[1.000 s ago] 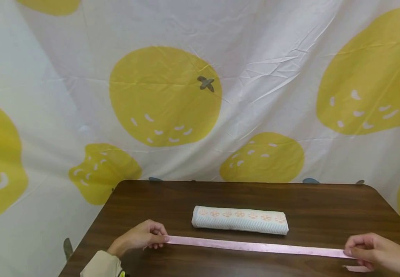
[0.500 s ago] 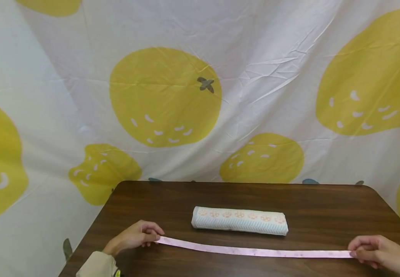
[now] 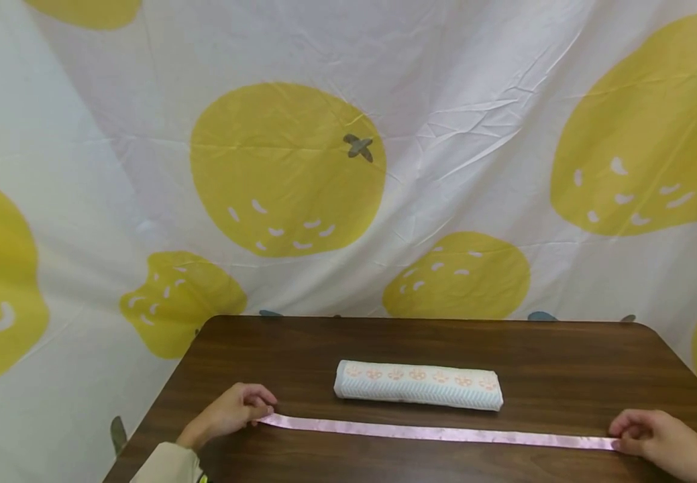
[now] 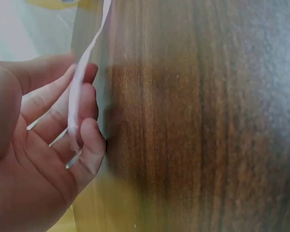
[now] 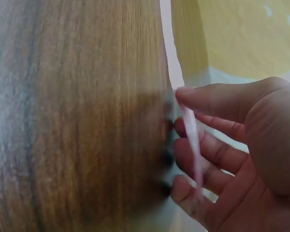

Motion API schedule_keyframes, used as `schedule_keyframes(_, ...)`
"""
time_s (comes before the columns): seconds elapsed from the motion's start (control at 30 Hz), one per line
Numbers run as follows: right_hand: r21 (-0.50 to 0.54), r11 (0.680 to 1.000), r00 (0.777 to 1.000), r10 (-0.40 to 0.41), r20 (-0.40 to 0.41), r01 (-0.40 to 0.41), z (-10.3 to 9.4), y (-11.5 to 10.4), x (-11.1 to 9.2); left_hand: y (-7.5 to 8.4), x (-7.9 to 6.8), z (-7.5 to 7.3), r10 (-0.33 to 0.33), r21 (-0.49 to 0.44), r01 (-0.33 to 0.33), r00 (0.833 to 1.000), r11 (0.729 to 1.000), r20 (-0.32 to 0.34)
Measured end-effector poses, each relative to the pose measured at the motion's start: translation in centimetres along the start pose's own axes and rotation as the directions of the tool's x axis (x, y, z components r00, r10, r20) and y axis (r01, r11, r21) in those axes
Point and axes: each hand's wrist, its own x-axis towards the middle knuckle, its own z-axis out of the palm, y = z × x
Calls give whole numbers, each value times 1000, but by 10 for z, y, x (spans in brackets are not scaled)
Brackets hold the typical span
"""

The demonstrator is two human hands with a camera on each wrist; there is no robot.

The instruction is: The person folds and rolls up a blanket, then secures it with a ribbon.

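A long pink ribbon (image 3: pixel 420 433) stretches across the front of the table between two hands, sagging slightly. At its left end, my left hand (image 3: pixel 230 412) pinches it between thumb and fingers; in the left wrist view the ribbon's tail (image 4: pixel 75 116) runs down inside the bent fingers. My right hand (image 3: pixel 662 439) pinches the other end, and a short blurred tail (image 5: pixel 195 159) hangs past the thumb in the right wrist view. Just behind the ribbon lies a rolled white cloth (image 3: pixel 417 386) with orange motifs and blue stripes, touched by neither hand.
The dark brown wooden table (image 3: pixel 300 342) has rounded far corners. Behind it hangs a white curtain (image 3: pixel 445 168) printed with large yellow fruit, close to the table's far edge.
The left hand has shifted left, and the right hand slightly right, so a longer span of ribbon shows. The ribbon sagged midway and is straighter now. The rolled cloth stays put.
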Motion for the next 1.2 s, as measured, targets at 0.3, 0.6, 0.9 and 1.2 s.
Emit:
schedule_keyframes(0.3, -395, 916, 955, -172, -243, 65, 12, -30, 6, 10, 5, 9, 63, 262, -6, 975, 965, -212)
schedule_keyframes(0.6, -404, 893, 907, -324, -268, 200, 37, -96, 35, 49, 27, 49, 295, 413, -180, 926, 893, -235)
schedule_keyframes(0.9, -419, 823, 836, -502, -222, 383, 73, -148, 76, 89, 53, 90, 438, 565, -317, 894, 762, -90)
schedule_keyframes(1.2, -399, 839, 877, -457, -147, 370, 88, -154, 95, 105, 83, 118, 403, 617, -320, 915, 719, 5)
